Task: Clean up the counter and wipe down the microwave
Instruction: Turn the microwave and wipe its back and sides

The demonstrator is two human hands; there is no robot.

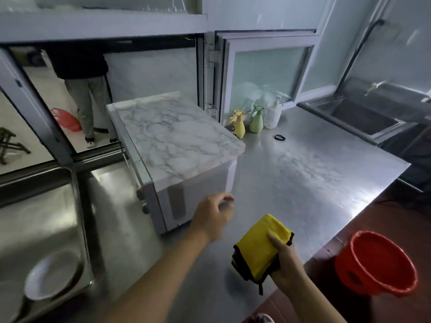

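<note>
One folded cloth [261, 248] (yellow) sits in right hand's [285, 259] grip.

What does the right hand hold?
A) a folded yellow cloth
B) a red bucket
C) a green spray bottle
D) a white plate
A: the right hand grips a folded yellow cloth above the counter.
</note>
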